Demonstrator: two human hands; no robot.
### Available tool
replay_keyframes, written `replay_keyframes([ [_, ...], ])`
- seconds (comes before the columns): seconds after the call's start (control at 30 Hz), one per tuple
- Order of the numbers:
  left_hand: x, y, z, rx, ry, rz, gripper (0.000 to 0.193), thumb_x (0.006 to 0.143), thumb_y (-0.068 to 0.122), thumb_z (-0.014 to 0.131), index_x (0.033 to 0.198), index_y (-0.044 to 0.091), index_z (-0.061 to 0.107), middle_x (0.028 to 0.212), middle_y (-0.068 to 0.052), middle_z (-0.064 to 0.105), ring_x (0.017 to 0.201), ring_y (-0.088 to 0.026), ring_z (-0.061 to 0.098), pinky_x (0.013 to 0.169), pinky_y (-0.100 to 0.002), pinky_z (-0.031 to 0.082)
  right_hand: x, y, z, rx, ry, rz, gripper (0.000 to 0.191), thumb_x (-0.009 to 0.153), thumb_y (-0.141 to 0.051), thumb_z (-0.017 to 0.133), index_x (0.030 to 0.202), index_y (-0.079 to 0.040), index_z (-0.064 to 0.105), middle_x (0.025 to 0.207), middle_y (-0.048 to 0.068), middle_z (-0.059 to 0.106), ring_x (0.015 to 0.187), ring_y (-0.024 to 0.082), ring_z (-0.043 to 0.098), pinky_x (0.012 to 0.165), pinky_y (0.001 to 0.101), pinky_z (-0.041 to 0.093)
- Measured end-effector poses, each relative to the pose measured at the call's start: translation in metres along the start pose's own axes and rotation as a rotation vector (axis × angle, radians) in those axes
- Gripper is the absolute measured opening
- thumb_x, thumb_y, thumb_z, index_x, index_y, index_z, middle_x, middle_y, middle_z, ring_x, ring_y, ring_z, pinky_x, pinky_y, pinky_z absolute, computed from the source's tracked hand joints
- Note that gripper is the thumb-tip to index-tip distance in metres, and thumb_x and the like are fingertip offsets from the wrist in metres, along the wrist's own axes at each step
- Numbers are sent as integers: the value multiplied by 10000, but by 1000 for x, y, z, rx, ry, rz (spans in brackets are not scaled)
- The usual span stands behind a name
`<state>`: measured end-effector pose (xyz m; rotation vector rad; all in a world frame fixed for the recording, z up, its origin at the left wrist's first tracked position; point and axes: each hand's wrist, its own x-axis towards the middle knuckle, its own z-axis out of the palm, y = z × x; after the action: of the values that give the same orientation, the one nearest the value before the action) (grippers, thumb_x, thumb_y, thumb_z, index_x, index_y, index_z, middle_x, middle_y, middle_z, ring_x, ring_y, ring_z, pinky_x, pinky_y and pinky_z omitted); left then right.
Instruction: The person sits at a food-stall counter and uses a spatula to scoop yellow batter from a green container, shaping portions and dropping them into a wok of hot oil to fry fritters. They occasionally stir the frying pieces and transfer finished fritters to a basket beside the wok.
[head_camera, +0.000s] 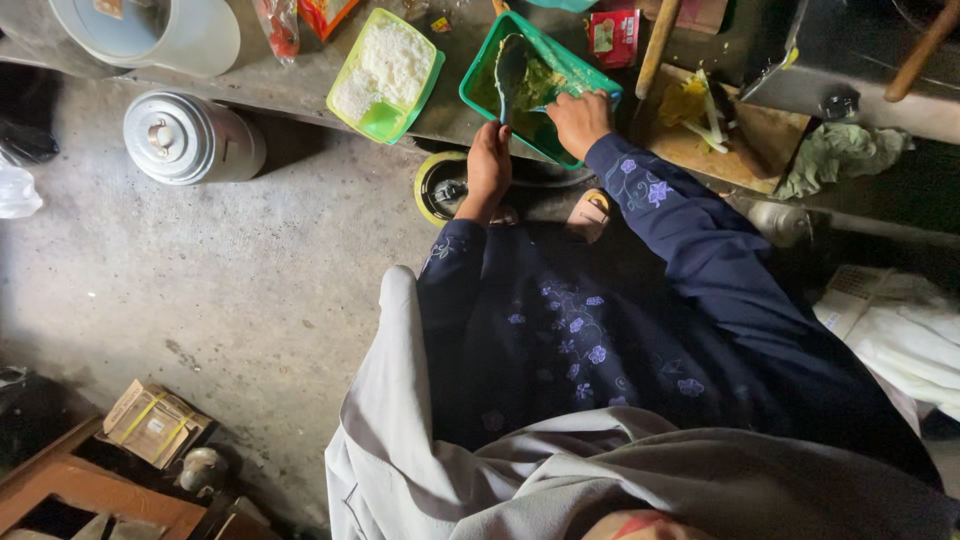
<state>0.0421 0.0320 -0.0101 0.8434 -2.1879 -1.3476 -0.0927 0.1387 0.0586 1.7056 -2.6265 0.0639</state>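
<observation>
A dark green rectangular tub (478, 85) with green mash in it sits at the near edge of a low grey counter (290, 85). My left hand (488, 165) grips the handle of a large metal spoon (510, 65) whose bowl rests in the tub. My right hand (579, 120) holds the tub's near right rim, fingers curled over it. Both arms wear dark blue sleeves with purple flowers.
A lime green tub of white rice (385, 72) stands left of the dark tub. A wooden cutting board (720, 130) with yellow scraps lies to the right, by a green cloth (840, 155). A lidded metal pot (185, 138) and a cardboard box (152, 422) sit on the concrete floor.
</observation>
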Motion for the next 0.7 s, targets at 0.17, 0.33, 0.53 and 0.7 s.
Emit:
replay_keyframes([
  [0.17, 5, 4, 3, 3, 31, 12, 241, 1044, 249, 568, 1112, 37, 661, 958, -191, 695, 878, -389, 668, 766, -435, 528, 10, 3, 3, -18, -160, -4, 216, 978, -179, 571, 917, -208, 776, 937, 60, 702, 844, 321, 697, 887, 580, 375],
  [0.33, 7, 8, 4, -32, 4, -33, 231, 1065, 237, 548, 1051, 42, 671, 898, -159, 700, 819, -324, 692, 736, -385, 534, 19, 1, 4, 82, -399, 160, 246, 857, -175, 592, 977, -175, 807, 1039, 129, 742, 1008, 373, 695, 885, 547, 474],
  [0.53, 7, 10, 7, -96, -29, -140, 244, 1065, 245, 537, 1081, 39, 667, 875, -129, 719, 804, -271, 703, 744, -370, 545, 18, 14, -7, 357, -591, 253, 340, 841, -165, 566, 1118, -180, 762, 1149, 144, 716, 1069, 425, 658, 829, 551, 531],
  [0.7, 6, 8, 9, -71, -15, -135, 259, 1061, 254, 539, 1111, 45, 682, 902, -123, 729, 834, -260, 715, 752, -362, 545, 5, 31, -4, 636, -442, 204, 364, 881, -153, 564, 1180, -172, 772, 1118, 170, 728, 1015, 414, 692, 867, 478, 547],
])
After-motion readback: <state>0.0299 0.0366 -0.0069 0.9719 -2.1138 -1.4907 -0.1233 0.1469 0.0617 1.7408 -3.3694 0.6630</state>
